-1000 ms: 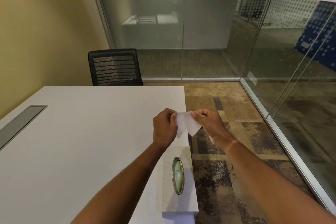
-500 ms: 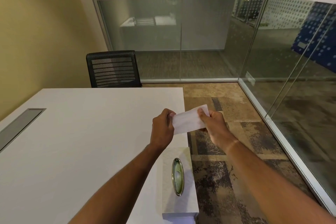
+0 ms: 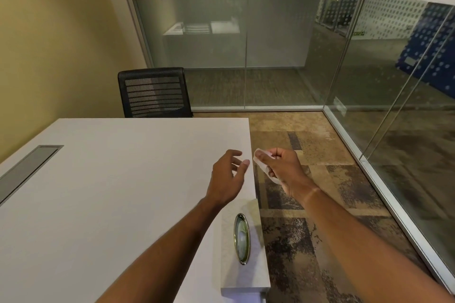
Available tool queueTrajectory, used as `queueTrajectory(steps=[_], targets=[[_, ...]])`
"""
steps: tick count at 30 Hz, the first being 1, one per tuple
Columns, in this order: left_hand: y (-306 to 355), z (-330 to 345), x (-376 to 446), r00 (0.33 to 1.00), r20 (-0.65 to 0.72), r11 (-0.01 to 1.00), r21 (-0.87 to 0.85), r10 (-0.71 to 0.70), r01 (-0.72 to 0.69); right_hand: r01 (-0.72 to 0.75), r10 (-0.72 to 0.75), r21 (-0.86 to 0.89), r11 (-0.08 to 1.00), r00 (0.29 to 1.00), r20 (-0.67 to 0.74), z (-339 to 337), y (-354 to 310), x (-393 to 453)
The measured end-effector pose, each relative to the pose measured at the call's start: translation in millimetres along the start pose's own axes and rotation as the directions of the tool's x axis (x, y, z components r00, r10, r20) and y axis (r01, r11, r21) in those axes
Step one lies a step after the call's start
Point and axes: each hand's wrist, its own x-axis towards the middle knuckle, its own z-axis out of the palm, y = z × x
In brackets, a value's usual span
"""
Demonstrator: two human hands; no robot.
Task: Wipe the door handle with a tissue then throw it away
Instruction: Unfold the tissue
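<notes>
My right hand (image 3: pixel 283 170) is closed around a white tissue (image 3: pixel 261 157), folded small, with its edges sticking out past my fingers. It hovers over the carpet just beyond the right edge of the white table (image 3: pixel 110 192). My left hand (image 3: pixel 227 176) is a short way to its left above the table's edge, fingers spread and holding nothing. A white tissue box (image 3: pixel 243 241) with an oval gold-rimmed opening stands on the table below my hands. No door handle is in view.
A black mesh office chair (image 3: pixel 154 92) stands behind the table's far edge. Glass partition walls (image 3: pixel 246 51) close the room ahead and to the right. Patterned carpet (image 3: pixel 307 204) covers the floor on the right. A grey cable slot (image 3: pixel 27 170) sits in the table's left side.
Both hands held the tissue stretched between them. Now my left hand has let go and opened, and my right hand has gathered the tissue into its grip.
</notes>
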Motion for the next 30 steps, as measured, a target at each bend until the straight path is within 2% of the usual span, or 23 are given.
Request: queueTrajectory(steps=[2,5,10,17,21,26,30], targets=[[5.7,3.7,-3.4,0.997,0.058,0.998,-0.036,0.056,-0.054,0.009,-0.009,0.021,1.000,1.000,0.003,3.7,-0.4,-1.3],[10.2,9.6,-6.8,0.991,0.055,0.990,-0.080,0.120,-0.115,0.039,-0.039,0.004,0.999,0.999,0.000,5.2,-0.2,-2.3],[10.1,10.6,-4.2,0.999,0.012,0.993,-0.118,0.032,-0.030,0.041,-0.041,-0.025,0.999,0.999,0.014,3.1,-0.9,-2.8],[9.5,12.2,-1.7,0.998,0.028,0.992,-0.115,0.056,-0.052,0.043,-0.040,-0.044,0.998,0.997,0.065,3.7,-0.9,-7.6],[7.2,12.1,0.0,1.000,-0.016,0.995,-0.099,0.016,-0.018,-0.026,0.025,0.008,1.000,0.992,0.122,-2.1,-1.3,-6.0],[5.2,10.3,1.3,0.998,-0.051,0.989,-0.145,-0.034,0.026,-0.024,0.027,-0.038,0.999,0.997,0.074,-4.9,1.8,-2.5],[5.2,9.5,1.4,0.987,-0.108,0.972,-0.214,-0.118,0.093,-0.028,0.028,0.018,0.999,0.999,-0.034,-8.6,3.9,1.2]])
